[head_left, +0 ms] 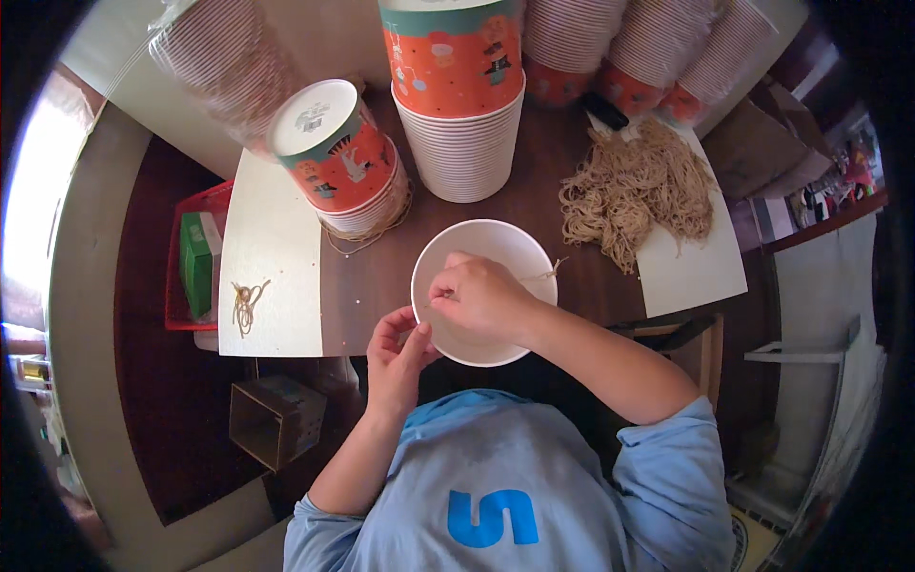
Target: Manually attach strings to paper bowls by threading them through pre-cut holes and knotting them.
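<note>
A white paper bucket point(484, 355) tilts with its wide mouth facing me at the table's front edge. My left hand point(393, 355) grips its left rim, thumb and fingers closed on the wall. Inside the mouth, my right hand point(481, 297) is pinched near the left inner wall; whatever its fingertips hold is too small or hidden to make out. A piece of tan string point(553, 271) pokes out at the right rim, and part of it runs inside toward the right hand. The bucket's inner bottom is partly covered by that hand.
Printed orange-and-green buckets stand in a tall stack point(457, 143) and a shorter stack point(343, 167). A tangled string pile point(643, 186) lies right, a small string bunch point(248, 307) left. Wrapped bucket stacks point(658, 48) line the back. A cardboard box point(278, 419) sits below left.
</note>
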`<state>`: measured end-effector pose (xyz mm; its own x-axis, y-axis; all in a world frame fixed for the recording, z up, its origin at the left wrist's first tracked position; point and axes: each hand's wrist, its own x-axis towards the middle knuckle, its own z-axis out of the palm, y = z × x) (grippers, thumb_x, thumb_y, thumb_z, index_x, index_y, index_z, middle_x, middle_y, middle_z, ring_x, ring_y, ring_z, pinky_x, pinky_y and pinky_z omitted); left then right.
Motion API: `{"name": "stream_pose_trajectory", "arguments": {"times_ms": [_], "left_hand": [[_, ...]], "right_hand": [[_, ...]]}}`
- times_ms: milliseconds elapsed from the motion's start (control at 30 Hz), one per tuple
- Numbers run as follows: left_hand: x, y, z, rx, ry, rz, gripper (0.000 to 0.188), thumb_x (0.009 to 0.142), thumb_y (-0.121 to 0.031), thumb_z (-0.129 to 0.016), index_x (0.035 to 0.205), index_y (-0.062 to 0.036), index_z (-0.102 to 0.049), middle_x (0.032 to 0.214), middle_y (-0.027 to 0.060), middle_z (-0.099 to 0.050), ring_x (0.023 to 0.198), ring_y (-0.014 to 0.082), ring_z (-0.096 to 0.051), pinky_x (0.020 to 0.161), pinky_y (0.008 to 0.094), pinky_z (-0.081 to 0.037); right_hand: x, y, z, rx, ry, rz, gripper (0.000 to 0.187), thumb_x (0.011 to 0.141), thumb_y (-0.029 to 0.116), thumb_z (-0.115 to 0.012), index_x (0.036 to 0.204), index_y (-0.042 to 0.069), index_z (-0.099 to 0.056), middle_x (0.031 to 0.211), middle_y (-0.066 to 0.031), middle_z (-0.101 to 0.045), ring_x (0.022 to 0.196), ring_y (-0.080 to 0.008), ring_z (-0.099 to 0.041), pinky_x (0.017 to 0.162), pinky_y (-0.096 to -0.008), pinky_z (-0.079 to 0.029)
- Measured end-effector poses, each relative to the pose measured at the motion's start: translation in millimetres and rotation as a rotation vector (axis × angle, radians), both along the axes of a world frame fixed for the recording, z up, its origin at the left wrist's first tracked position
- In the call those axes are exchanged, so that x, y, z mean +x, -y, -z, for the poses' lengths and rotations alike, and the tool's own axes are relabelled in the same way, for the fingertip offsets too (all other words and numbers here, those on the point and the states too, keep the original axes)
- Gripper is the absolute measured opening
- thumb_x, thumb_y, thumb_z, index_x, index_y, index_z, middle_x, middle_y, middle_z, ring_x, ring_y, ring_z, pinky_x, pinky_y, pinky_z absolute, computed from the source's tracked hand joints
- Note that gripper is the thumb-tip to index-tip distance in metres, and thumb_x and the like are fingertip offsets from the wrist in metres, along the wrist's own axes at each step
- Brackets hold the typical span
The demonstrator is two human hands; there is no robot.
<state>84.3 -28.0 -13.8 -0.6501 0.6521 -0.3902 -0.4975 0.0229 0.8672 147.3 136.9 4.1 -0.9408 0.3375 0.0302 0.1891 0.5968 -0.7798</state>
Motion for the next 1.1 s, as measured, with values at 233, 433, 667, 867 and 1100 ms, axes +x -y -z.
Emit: {"name": "stream_pose_trajectory", "arguments": {"times_ms": [233, 433, 667, 867, 1100], "left_hand": [[2.5, -1.3, -3.0, 0.011, 0.01, -0.01, 0.031, 0.088, -0.014, -0.061, 0.114, 0.0002, -0.048, 0.106, 0.0077, -0.054, 0.092, 0.0143, -0.058, 0.077, 0.0306, -0.055], [3.4, -0.6, 0.4, 0.008, 0.006, -0.01, 0.032, 0.088, -0.013, -0.061, 0.114, -0.0004, -0.048, 0.106, 0.0073, -0.053, 0.091, 0.0141, -0.058, 0.077, 0.0301, -0.055], [11.8, -6.2, -0.1, 0.066, 0.055, -0.021, 0.035, 0.09, -0.014, -0.058, 0.12, 0.0005, -0.047, 0.104, 0.008, -0.056, 0.085, 0.0146, -0.06, 0.076, 0.0299, -0.055], [10.0, -7.5, 0.0, -0.118, -0.462, 0.128, 0.023, 0.089, -0.008, -0.058, 0.109, 0.004, -0.058, 0.096, 0.0101, -0.065, 0.083, 0.0153, -0.064, 0.075, 0.0271, -0.052], [2.4, -15.2, -7.1, -0.31, -0.746, 0.281, 0.017, 0.08, -0.011, -0.064, 0.088, 0.0039, -0.066, 0.077, 0.0183, -0.066, 0.068, 0.0227, -0.066, 0.064, 0.0315, -0.05]], "right_hand": [[0.0, 0.6, 2.2, 0.018, -0.01, 0.004, 0.012, 0.076, 0.017, -0.063, 0.079, 0.006, -0.068, 0.084, -0.0108, -0.06, 0.078, -0.0278, -0.061, 0.07, -0.0381, -0.048], [-1.4, 2.8, -0.2, -0.012, 0.007, 0.009, 0.013, 0.076, 0.017, -0.063, 0.08, 0.006, -0.069, 0.083, -0.0109, -0.06, 0.078, -0.0279, -0.061, 0.071, -0.0384, -0.048], [-1.2, 1.9, 0.1, 0.035, 0.009, -0.024, 0.014, 0.076, 0.018, -0.061, 0.079, 0.008, -0.069, 0.082, -0.011, -0.059, 0.079, -0.0283, -0.06, 0.071, -0.0391, -0.048], [4.3, -14.5, -9.1, 0.24, 0.038, -0.283, 0.013, 0.079, 0.017, -0.058, 0.079, 0.008, -0.068, 0.086, -0.0123, -0.058, 0.08, -0.0312, -0.059, 0.071, -0.0415, -0.047], [10.1, -13.7, -17.4, 0.284, 0.162, -0.36, 0.015, 0.082, 0.018, -0.057, 0.082, 0.007, -0.067, 0.087, -0.0138, -0.058, 0.083, -0.0319, -0.059, 0.072, -0.0421, -0.047]]}}
